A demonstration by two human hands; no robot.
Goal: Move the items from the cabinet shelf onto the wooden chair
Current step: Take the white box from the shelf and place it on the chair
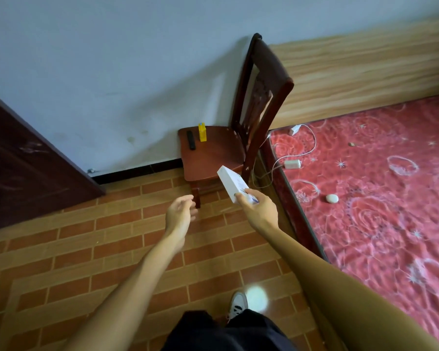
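Right hand [257, 209] gripping flat white cardboard box [232, 183] near dark red wooden chair [213, 153]. Left hand [180, 211] empty, fingers loosely spread. Yellow carton [202, 132], black remote [190, 140] at seat's far left.

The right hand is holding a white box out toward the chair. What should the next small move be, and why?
Probably carry the white box a little further forward and set it on the bare front of the wooden chair seat. The right hand grips it over the seat's front edge, and the yellow box and black remote sit toward the back.

Dark red-brown wooden chair [214, 150]; yellow box [202, 132], black remote [190, 140] on seat. White box [235, 184], blue marks. Red rose-patterned mattress [380, 198] right. Orange brick-pattern floor [86, 249].
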